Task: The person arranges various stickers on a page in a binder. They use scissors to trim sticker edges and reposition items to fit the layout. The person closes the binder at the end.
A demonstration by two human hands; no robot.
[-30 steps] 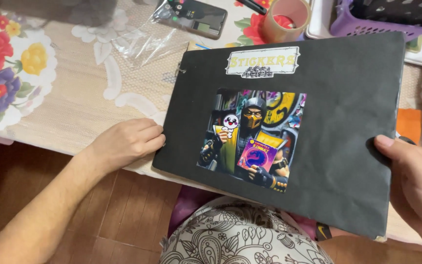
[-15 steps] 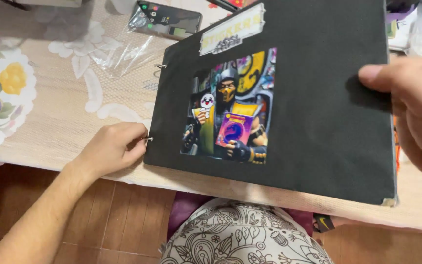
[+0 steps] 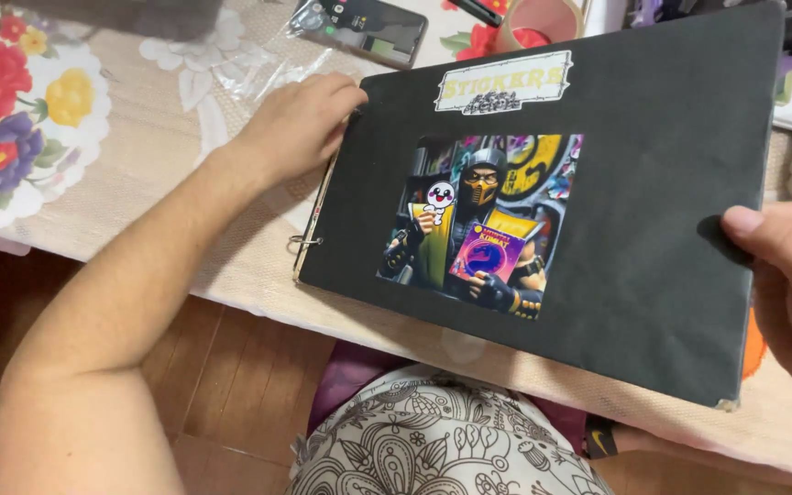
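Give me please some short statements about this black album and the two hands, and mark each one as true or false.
1. The black album has a picture stuck on its cover. True.
2. The left hand rests at the album's ring-bound edge. True.
3. The right hand holds the roll of tape. False: its thumb presses on the album's right edge; the tape lies on the table beyond the album.
4. The phone lies on top of the album. False: it lies on the flowered tablecloth, beyond the left hand.
5. The album is open, with its pages showing. False: it is closed, and only the cover shows.
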